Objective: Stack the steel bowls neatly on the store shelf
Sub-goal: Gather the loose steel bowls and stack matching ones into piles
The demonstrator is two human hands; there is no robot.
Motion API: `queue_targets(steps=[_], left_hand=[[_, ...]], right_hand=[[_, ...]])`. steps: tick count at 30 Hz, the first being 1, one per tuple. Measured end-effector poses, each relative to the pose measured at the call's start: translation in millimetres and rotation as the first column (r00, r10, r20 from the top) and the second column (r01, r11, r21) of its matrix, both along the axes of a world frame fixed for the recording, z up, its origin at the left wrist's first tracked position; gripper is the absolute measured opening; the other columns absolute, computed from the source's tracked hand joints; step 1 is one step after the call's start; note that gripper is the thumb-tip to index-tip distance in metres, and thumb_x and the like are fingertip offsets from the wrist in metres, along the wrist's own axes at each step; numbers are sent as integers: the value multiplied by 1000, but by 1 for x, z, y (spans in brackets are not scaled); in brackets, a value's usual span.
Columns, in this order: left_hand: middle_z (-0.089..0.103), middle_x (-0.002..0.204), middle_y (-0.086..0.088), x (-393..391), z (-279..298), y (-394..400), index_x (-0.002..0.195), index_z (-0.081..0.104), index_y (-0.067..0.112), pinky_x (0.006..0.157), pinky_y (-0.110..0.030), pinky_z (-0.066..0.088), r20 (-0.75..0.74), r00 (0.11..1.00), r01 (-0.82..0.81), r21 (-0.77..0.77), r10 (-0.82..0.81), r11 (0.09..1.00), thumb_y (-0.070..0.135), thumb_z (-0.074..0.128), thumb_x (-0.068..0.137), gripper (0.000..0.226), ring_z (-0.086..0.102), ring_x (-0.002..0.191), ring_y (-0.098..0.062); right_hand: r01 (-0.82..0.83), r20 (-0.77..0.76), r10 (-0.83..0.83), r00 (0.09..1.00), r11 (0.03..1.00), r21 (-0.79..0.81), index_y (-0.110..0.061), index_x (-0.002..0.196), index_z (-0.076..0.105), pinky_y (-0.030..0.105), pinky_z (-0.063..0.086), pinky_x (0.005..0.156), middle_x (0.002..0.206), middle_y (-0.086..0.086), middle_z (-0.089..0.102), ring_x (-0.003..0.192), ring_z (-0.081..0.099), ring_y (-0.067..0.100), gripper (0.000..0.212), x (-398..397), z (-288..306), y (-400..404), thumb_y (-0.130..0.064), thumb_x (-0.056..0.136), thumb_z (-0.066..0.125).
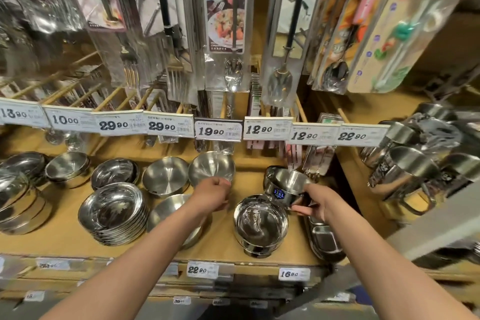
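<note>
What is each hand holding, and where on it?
Left hand grips the near rim of a tilted bowl. Right hand holds the labelled bowl by its side.

**Shelf count: bowls, tags, hands**

Two hands reach in: the left hand [213,191] at 12 o'clock of centre, the right hand [310,205] toward 3 o'clock. Eight price tags [218,131] hang in the upper row, and two readable tags [202,269] sit at 6 o'clock. About nine bowls or bowl stacks show on the wooden shelf [65,239], among them one tall stack [114,212] at 9 o'clock and one footed stack [260,223] at 4 o'clock. One divided tray [324,239] lies rightward. Hanging cutlery packs [226,21] at 12 o'clock are too blurred to count.
</note>
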State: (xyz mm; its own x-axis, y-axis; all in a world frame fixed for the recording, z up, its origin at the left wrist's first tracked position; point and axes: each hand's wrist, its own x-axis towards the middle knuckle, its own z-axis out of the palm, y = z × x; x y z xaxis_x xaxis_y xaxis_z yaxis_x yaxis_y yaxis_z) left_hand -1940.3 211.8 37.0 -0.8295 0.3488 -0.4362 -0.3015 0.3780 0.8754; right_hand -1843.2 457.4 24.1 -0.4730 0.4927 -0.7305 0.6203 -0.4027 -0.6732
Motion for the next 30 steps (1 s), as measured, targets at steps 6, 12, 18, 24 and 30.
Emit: queue_targets(steps=[6,12,18,24,30], left_hand=[[67,94,-10,12,0,15,100,67,12,88,-45,60,-28,998,55,3,-55,998,8,53,98,14,63,81,-19],[60,86,-9,25,-4,39,82,62,13,98,-51,55,-31,992,124,9,-123,992,7,53,99,21,58,83,-22],[61,83,-6,32,-7,49,84,62,17,95,-47,58,-52,980,193,33,-191,981,14,56,100,17,62,80,-20],[56,68,-2,26,-4,40,81,60,11,63,-26,63,-99,976,196,1,-195,981,14,62,99,18,63,50,-6],[48,79,-9,26,-12,19,78,50,12,56,-27,61,-162,976,136,-75,-147,988,2,62,91,20,56,67,-20]], right_hand=[[92,-64,-91,994,996,17,-5,99,60,30,57,38,82,17,62,69,68,27,10,34,2,-12,-15,100,59],[149,-108,-143,984,987,56,-4,91,63,28,56,40,68,13,69,52,71,21,11,65,3,-23,-13,97,62],[127,-145,-113,983,988,92,2,95,65,28,57,42,59,12,72,54,73,22,8,80,7,-31,-5,92,62],[-44,-173,69,982,988,146,6,102,60,31,61,48,63,20,71,52,70,24,14,62,14,-48,-3,92,56],[-216,11,231,973,893,394,2,108,54,32,62,53,86,19,74,60,75,24,20,45,1,-67,-13,96,56]])
